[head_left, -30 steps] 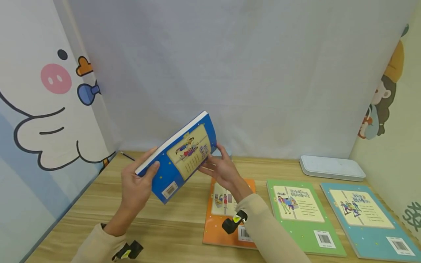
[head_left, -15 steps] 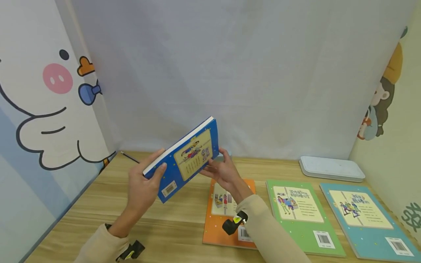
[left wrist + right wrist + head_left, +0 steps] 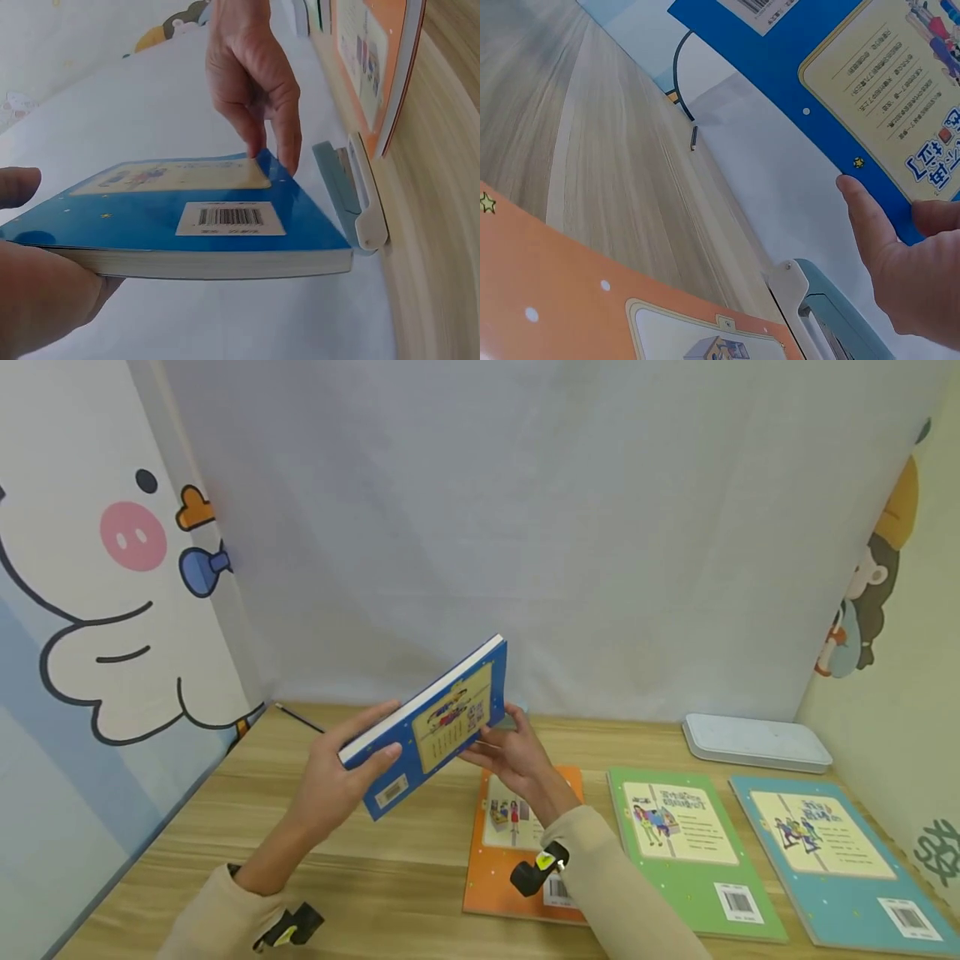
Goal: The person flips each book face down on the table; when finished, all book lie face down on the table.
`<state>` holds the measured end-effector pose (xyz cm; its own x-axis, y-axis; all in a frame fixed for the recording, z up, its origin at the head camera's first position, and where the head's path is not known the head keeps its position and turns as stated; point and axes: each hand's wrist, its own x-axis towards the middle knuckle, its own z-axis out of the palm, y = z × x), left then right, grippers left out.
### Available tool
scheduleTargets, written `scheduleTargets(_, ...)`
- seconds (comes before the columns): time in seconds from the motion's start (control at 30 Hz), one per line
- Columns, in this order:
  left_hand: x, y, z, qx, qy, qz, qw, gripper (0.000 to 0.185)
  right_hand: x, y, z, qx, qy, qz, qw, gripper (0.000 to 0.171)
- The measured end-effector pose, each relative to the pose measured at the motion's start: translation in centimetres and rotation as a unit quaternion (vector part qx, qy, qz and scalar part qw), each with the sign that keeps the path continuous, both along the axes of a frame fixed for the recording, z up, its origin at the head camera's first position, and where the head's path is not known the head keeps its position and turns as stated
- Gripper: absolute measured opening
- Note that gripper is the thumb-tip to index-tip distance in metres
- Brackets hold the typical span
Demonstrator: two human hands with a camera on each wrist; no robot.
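Note:
A blue book (image 3: 438,731) with a yellow panel and a barcode on its cover is held tilted in the air above the wooden table (image 3: 375,877). My left hand (image 3: 341,781) grips its lower left end, thumb over the white page edge. My right hand (image 3: 517,756) pinches the book's far right edge. The left wrist view shows the blue book (image 3: 202,217) nearly flat, with the right hand's fingertips (image 3: 289,161) on its far corner. In the right wrist view the fingers (image 3: 859,206) lie on the blue cover (image 3: 840,60).
An orange book (image 3: 487,868) lies under my right forearm, with a green book (image 3: 682,843) and a teal book (image 3: 832,860) to its right. A white flat case (image 3: 753,743) sits at the back right. A grey-and-white stapler-like item (image 3: 352,195) and a black pen (image 3: 296,717) lie by the back curtain.
Both hands have carried the blue book a little to the right and down, and it has turned more edge-on to the head camera.

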<state>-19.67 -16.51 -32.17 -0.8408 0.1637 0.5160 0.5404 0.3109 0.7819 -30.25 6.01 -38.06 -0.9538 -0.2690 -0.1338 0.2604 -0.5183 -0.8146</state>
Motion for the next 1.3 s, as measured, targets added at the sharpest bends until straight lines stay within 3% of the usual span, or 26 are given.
scheduleTargets(0.2,-0.1,-0.5,1.4,-0.055,-0.004,-0.022,0.9982,0.062,0.0,0.1,0.1,0.005,0.012,0.004,1.0,0.06)
scheduleTargets(0.43,0.1,-1.3,3.1,-0.139,-0.007,-0.042,0.9894,0.056,0.1,0.4,0.2,0.029,0.027,0.003,0.999,0.055)
scheduleTargets(0.77,-0.2,-1.5,4.3,-0.247,-0.029,-0.007,0.9685,0.046,0.1,0.8,0.2,0.065,0.036,0.005,0.997,0.049)
scheduleTargets(1.0,-1.0,-2.3,3.4,-0.244,-0.104,0.014,0.9641,0.043,-0.2,1.1,-0.1,0.132,0.055,0.007,0.99,0.043)
scheduleTargets(1.3,-1.5,-3.0,2.0,-0.205,-0.142,0.028,0.968,0.043,-0.2,1.6,0.5,0.203,0.057,0.019,0.977,0.052)
